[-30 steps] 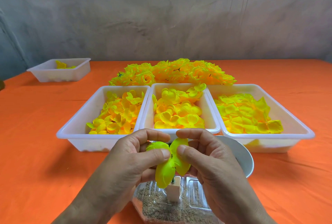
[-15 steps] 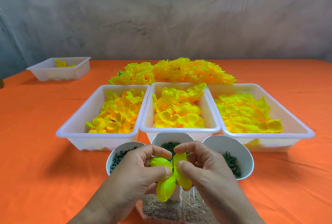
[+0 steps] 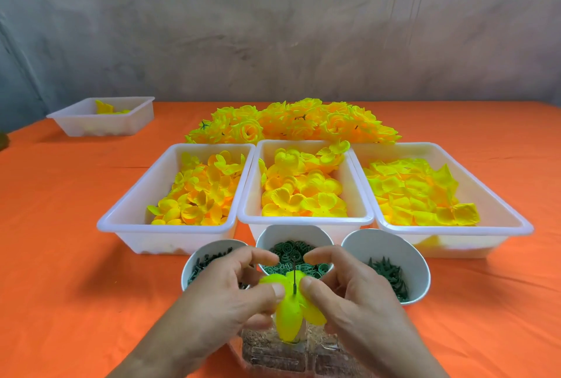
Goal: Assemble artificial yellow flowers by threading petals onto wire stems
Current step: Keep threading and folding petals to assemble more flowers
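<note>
Petal piece (image 3: 288, 311), yellow-green, is sitting threaded on the wire stem (image 3: 294, 271), whose dark tip is standing up through its centre, low in the view and just in front of the middle cup (image 3: 267, 233).

You are pinching the piece from both sides. Your left hand (image 3: 218, 295) is gripping its left lobe between thumb and curled fingers (image 3: 261, 256), and your right hand (image 3: 355, 301) is gripping the right lobe likewise.

The stem's foot is hiding behind the petals, above a clear container (image 3: 273, 356) of sandy fill.

The left cup (image 3: 194, 259) and right cup (image 3: 420, 274) are flanking the middle one, all three holding dark green parts.

Behind them, the left tray (image 3: 133, 210), middle tray (image 3: 303, 220) and right tray (image 3: 516, 221) are lying side by side on the orange surface (image 3: 60, 256), each holding loose yellow petals.

Finished flowers (image 3: 291, 122) are lying heaped behind the trays. A fourth tray (image 3: 100, 128) is sitting well apart, far left.
</note>
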A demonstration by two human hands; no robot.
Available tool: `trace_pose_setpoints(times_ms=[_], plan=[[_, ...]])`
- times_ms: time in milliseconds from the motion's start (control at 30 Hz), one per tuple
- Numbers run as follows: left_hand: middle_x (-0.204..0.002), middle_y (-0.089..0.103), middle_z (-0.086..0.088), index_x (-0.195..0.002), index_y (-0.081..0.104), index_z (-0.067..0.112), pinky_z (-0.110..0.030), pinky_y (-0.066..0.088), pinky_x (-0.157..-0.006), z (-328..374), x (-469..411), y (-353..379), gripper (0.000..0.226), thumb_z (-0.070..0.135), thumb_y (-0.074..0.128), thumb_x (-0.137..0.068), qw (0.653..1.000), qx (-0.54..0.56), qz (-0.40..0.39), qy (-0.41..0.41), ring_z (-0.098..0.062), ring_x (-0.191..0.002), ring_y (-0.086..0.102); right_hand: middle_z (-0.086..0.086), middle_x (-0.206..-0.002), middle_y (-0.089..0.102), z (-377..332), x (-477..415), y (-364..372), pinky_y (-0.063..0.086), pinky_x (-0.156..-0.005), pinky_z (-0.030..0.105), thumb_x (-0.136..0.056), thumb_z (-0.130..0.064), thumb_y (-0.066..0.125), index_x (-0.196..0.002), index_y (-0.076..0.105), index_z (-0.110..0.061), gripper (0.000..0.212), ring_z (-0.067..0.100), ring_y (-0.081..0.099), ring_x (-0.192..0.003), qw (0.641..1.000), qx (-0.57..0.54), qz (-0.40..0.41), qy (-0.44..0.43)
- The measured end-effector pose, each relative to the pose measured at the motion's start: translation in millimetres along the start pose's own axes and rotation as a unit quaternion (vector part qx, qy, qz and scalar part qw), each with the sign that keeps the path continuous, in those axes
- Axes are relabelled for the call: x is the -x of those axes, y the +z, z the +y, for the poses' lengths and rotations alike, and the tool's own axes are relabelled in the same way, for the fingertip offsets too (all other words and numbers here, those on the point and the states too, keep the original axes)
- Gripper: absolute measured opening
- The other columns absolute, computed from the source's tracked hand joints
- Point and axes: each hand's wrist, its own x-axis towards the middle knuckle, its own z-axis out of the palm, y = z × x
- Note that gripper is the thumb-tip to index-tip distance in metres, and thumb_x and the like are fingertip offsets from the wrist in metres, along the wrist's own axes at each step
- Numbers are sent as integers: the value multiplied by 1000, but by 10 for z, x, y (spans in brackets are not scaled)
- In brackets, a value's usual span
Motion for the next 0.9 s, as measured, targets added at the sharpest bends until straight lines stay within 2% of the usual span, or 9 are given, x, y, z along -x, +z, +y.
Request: trace_pose_setpoints(times_ms=[67,133,233,300,400,500,667,767,900], plan=[[-98,63,5,-102,68,35,-26,58,-71,58,5,-104,45,35,80,-58,991,-105,58,57,-6,-74,68,-21,-76,67,-21,28,-78,50,-71,28,-82,-49,55,-100,58,-43,19,2,60,-65,996,79,23,-27],[-103,60,14,-101,67,46,-18,52,-77,113,23,-187,55,51,73,-47,976,-163,86,119,2,-89,64,-22,-75,66,-50,32,-153,48,-74,28,-84,-48,52,-103,58,-41,21,0,60,-71,990,119,56,-42],[-108,59,21,-105,66,52,-23,45,-96,130,42,-163,51,55,69,-55,961,-178,47,205,2,-108,60,-23,-68,65,-68,-6,-221,46,-67,27,-91,-28,57,-100,61,-35,12,-2,58,-64,986,123,96,-65],[-112,61,19,-104,68,48,-31,48,-100,92,22,-45,44,55,74,-60,958,-176,-1,226,-2,-114,59,-17,-63,64,-65,-29,-234,40,-60,23,-91,-19,58,-96,65,-32,16,-2,56,-57,986,110,109,-69],[-111,63,22,-98,70,48,-32,49,-97,5,-47,159,42,59,78,-58,956,-182,-27,228,0,-109,61,-12,-66,66,-32,-48,-228,46,-64,28,-88,-15,61,-91,68,-33,19,3,59,-61,983,105,130,-71],[-105,65,22,-93,71,47,-18,48,-89,-64,-118,284,42,65,77,-55,960,-166,-24,223,4,-100,63,-12,-69,68,9,-80,-236,51,-69,33,-87,-16,62,-87,69,-34,19,6,63,-65,987,84,125,-62],[-87,71,9,-77,76,36,-28,54,-76,-158,-184,369,36,65,77,-56,974,-134,-32,181,-5,-79,67,-24,-65,65,26,-304,-374,49,-68,23,-86,-25,63,-82,70,-36,14,-4,61,-66,984,112,127,-50],[-81,71,8,-71,75,36,-26,52,-66,-226,-210,387,27,60,76,-59,972,-153,-13,178,-2,-68,62,-26,-60,61,13,-555,-474,40,-59,13,-86,-27,62,-81,71,-35,13,-7,57,-63,980,141,132,-57],[-84,70,22,-67,71,46,-25,55,-78,-311,-214,423,16,59,71,-58,961,-198,29,193,3,-83,67,-15,-75,67,6,-923,-536,39,-62,18,-88,-22,62,-90,73,-27,12,5,59,-74,975,180,118,-53]])
